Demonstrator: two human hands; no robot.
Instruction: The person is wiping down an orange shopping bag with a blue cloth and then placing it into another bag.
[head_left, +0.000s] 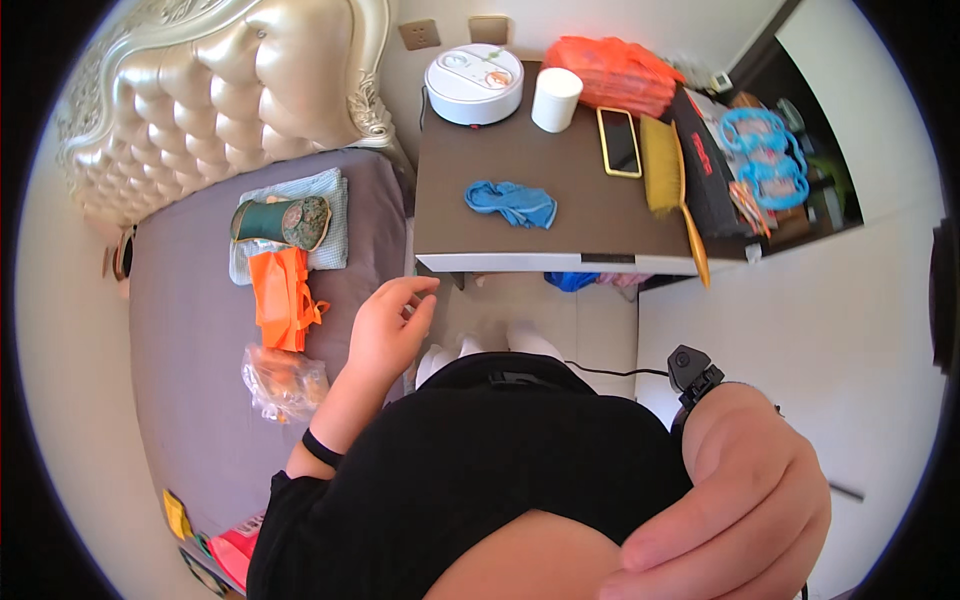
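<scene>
My left hand (388, 325) hangs over the edge between the bed and the brown desk. Its fingers are loosely bent, the thumb stands a little apart, and nothing shows in it. Nearest to it on the desk is a crumpled blue cloth (511, 203). My right hand (745, 485) is raised close to the camera at the lower right. Its fingers are curled together and their tips point toward the lower edge; anything between them is hidden. A small black camera (690, 368) with a cable is strapped at my right wrist.
On the desk (445, 225) are a round white device (474, 85), a white canister (556, 100), a red plastic bag (610, 75), a phone (619, 143), a yellow-handled brush (661, 165) and blue-framed items (765, 155). The bed (190, 390) bears a green pillow (280, 221) and an orange bag (281, 300).
</scene>
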